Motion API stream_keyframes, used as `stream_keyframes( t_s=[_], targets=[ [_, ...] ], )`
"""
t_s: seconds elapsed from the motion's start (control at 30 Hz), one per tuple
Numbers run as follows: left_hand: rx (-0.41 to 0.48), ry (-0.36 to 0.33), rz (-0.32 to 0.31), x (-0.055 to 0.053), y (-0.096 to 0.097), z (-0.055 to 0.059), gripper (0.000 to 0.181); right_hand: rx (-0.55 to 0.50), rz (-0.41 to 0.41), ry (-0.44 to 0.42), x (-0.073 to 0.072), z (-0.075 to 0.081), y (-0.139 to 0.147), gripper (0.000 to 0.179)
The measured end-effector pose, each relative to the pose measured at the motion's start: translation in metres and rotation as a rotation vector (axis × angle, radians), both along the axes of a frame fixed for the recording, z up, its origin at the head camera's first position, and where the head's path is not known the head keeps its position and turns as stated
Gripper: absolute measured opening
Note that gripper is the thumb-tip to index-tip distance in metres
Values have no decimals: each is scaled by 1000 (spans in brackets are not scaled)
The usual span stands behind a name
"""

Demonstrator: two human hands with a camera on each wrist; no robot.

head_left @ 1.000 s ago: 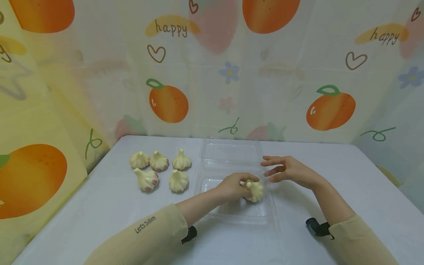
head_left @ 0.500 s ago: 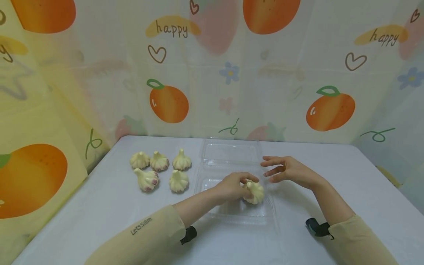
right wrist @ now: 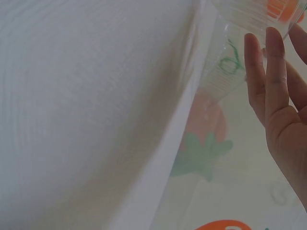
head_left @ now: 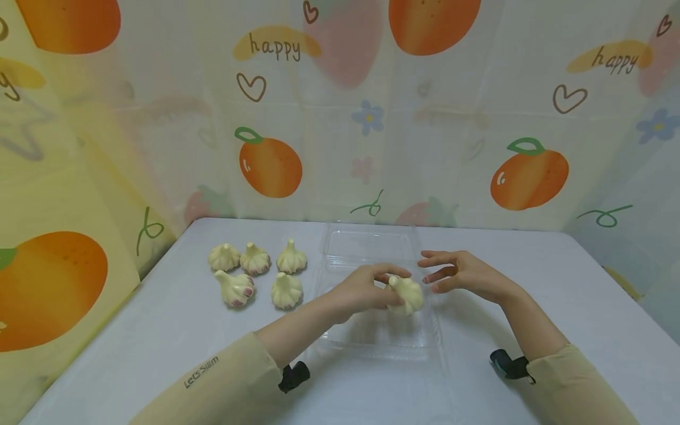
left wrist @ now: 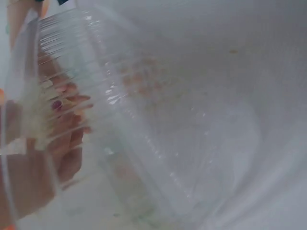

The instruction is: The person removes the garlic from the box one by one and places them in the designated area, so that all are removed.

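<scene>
Over the near tray of a clear plastic clamshell box (head_left: 382, 349), my left hand (head_left: 361, 290) grips a pale garlic bulb (head_left: 409, 296), thumb and fingers round its left side and top. The bulb's stem points up and to the left. Through the clear plastic in the left wrist view, the left hand (left wrist: 62, 148) and the garlic bulb (left wrist: 38, 117) show hazily. My right hand (head_left: 467, 274) hovers beside the box's right edge, fingers spread and loosely bent, holding nothing. In the right wrist view the right hand's fingers (right wrist: 276, 67) overlap the plastic box (right wrist: 244, 14).
Several more garlic bulbs (head_left: 287, 290) sit in two loose rows left of the box, some with purple-tinged skins. The box's unfolded lid (head_left: 372, 245) lies toward the back edge of the white-covered table (head_left: 175, 330). A printed fruit curtain (head_left: 446, 153) hangs right behind the table.
My left hand has risen slightly and drawn back to the left, lifting the garlic bulb higher over the tray. The right hand has stayed where it was.
</scene>
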State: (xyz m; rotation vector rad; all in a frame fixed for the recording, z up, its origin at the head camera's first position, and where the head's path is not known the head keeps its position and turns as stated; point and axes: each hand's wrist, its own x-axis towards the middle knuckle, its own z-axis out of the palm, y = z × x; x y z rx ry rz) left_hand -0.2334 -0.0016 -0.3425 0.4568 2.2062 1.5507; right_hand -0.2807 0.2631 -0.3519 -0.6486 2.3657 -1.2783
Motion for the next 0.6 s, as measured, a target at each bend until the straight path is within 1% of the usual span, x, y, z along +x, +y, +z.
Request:
stream_keyframes(
  t_s=[0.17,0.3,0.4,0.6],
  targets=[
    [56,3,5,5,-15,17,47,5,-3,-4,-1,0,0,56],
    [91,6,31,8,-29,29,47,15,-11,-8,-1,1,-1,56],
    [111,18,49,9,-41,36,47,18,-14,-11,-1,0,-1,56],
    [104,58,73,14,-68,49,47,19,-16,-13,-1,0,-1,56]
  ],
)
